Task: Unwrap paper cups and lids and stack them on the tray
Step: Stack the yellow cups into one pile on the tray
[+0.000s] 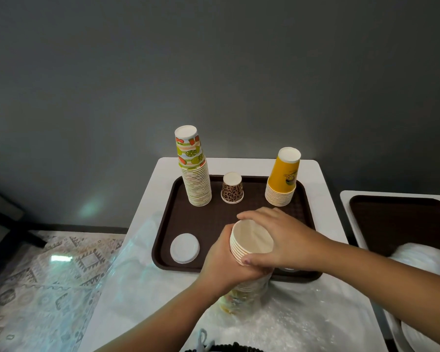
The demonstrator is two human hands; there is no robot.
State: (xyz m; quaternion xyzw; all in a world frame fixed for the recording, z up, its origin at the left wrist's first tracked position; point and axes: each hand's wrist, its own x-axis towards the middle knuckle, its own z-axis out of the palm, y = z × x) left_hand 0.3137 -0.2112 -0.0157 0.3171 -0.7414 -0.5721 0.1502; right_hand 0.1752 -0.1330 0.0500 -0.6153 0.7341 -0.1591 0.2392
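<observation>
Gripping the cup stack (pixel 249 243) over the tray (pixel 163 240) near edge, left hand (pixel 224 262) and right hand (pixel 285 240) both clamp it.

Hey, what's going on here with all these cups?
A person is unpacking paper cups onto a brown tray. Both hands hold a stack of cups, mouth up: the left hand grips its side, the right hand its rim, with clear plastic wrap around its lower part. On the tray stand a tall fruit-print stack, a leopard-print cup, a yellow stack and a white lid.
</observation>
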